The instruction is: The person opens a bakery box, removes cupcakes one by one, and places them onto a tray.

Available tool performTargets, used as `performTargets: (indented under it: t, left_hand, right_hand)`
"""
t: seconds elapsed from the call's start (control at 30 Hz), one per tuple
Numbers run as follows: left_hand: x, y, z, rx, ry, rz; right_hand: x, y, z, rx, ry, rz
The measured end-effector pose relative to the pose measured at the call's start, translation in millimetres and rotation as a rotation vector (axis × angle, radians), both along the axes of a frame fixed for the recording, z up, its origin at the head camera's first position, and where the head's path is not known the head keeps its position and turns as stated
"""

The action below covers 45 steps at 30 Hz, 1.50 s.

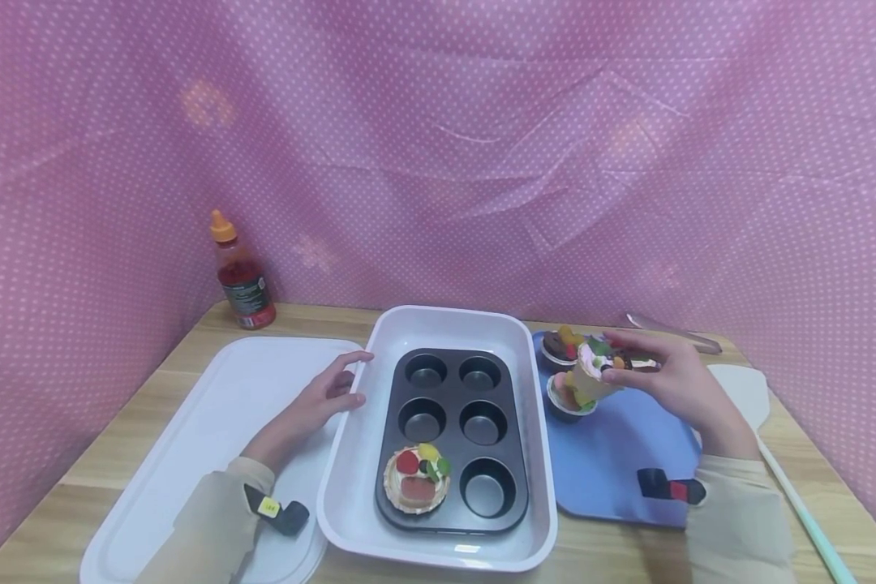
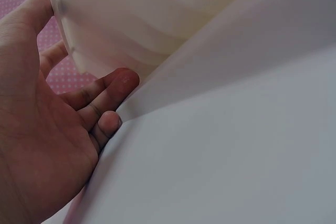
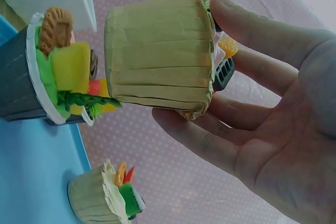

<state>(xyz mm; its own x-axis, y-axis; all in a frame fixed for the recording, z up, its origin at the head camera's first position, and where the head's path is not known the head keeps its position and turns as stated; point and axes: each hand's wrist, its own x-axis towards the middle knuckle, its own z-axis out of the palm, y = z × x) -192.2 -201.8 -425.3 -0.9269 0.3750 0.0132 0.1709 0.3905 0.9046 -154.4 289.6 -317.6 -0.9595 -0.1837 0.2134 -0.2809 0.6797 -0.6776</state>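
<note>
My right hand [image 1: 675,385] grips a cupcake [image 3: 157,53] in a tan pleated wrapper, raised above the blue tray [image 1: 613,470]. Its top has pink icing, an orange segment and dark berries, partly hidden by fingers. Just left of it on that tray are two dark-wrapped cupcakes, a front one [image 1: 564,399] and a back one [image 1: 552,349]. My left hand [image 1: 321,401] touches the left rim of a white basin [image 1: 346,487], thumb and index finger on the edge. Inside stands a black muffin tin [image 1: 453,454]; a fruit-topped cupcake [image 1: 416,491] fills its front-left cup.
A white lid-like board [image 1: 190,454] lies left of the basin. A sauce bottle [image 1: 244,284] stands at the back left. Metal tongs [image 1: 675,334] lie at the back right, and a spatula [image 1: 796,487] along the right side. A pink dotted cloth [image 1: 438,162] hangs behind.
</note>
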Motion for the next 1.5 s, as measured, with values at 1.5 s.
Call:
performTargets:
  t: [1.5]
  left_hand:
    - [-0.8,1.5,-1.2,0.015,-0.013,0.001]
  right_hand:
    - [4.9,31.9,-4.7,0.063,-0.080,-0.107]
